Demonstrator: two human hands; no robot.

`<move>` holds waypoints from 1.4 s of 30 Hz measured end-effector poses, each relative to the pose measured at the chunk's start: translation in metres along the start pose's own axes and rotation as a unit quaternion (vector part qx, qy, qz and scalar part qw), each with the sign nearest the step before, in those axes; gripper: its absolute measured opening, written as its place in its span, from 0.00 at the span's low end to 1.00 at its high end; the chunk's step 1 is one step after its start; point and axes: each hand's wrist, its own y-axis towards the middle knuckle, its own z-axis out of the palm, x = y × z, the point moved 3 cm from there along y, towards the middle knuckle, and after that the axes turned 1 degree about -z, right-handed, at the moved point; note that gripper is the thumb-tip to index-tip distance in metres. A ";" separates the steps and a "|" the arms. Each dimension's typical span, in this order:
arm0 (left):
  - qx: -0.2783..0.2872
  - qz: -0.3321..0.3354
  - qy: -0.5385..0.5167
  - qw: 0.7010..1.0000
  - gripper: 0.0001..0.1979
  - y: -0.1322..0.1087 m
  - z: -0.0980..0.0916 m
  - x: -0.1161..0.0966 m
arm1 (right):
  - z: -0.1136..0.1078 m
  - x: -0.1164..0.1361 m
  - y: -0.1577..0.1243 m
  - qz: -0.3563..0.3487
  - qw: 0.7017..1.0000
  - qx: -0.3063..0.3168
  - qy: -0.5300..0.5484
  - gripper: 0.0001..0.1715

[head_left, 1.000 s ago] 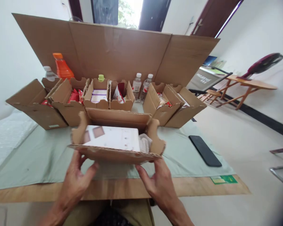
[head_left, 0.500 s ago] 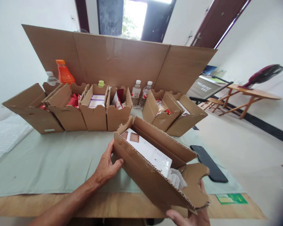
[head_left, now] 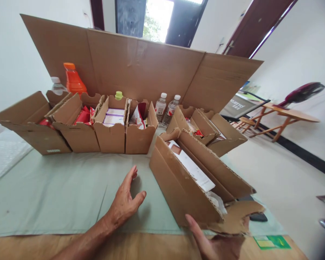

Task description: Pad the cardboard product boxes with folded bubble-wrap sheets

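A long open cardboard box [head_left: 178, 184] lies slantwise on the green cloth [head_left: 56, 187], right of centre. A flat white packet [head_left: 192, 168] and crumpled plastic lie inside it. My right hand [head_left: 213, 243] is at the box's near end, thumb against the side wall and palm under the torn end flap; its fingers are hidden. My left hand [head_left: 126, 202] hovers over the cloth just left of the box with its fingers spread, touching nothing.
A row of small open cartons [head_left: 111, 135] with red and white packets stands behind, more cartons [head_left: 206, 126] to the right. Water bottles [head_left: 160, 106], an orange bottle [head_left: 73, 79] and a cardboard sheet [head_left: 141, 65] stand at the back. A black phone [head_left: 257, 216] peeks out behind the box; a green card [head_left: 272, 242] lies nearby.
The box has swung from facing me to slanting right and now rests on the cloth. My left hand has let go of it and opened; my right hand stays at its near end.
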 end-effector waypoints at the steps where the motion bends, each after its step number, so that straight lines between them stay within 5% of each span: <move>1: 0.001 -0.003 0.005 1.000 0.41 -0.001 0.000 0.000 | 0.007 0.009 0.004 0.004 1.000 -0.018 0.004 0.64; 5: -0.003 0.005 0.019 1.000 0.40 -0.001 0.000 0.001 | 0.034 0.031 0.009 -0.018 0.997 -0.069 0.004 0.68; 19: -0.020 0.035 0.046 0.998 0.39 -0.002 0.003 0.005 | 0.103 0.039 0.034 -0.118 0.981 -0.136 -0.072 0.72; 25: -0.020 0.055 0.080 0.995 0.37 -0.002 0.002 0.005 | 0.117 0.030 0.057 -0.144 0.978 -0.070 -0.134 0.69; 30: -0.011 0.069 0.110 0.991 0.36 -0.004 0.002 0.004 | 0.093 0.022 0.031 -0.200 0.970 0.020 -0.135 0.33; 32: -0.010 0.078 0.124 0.989 0.35 -0.006 0.002 0.004 | 0.093 0.025 0.026 -0.221 0.965 0.074 -0.121 0.28; 42: -0.023 0.131 0.188 0.973 0.31 -0.007 0.002 0.013 | 0.122 0.043 0.059 -0.200 0.942 0.197 -0.182 0.37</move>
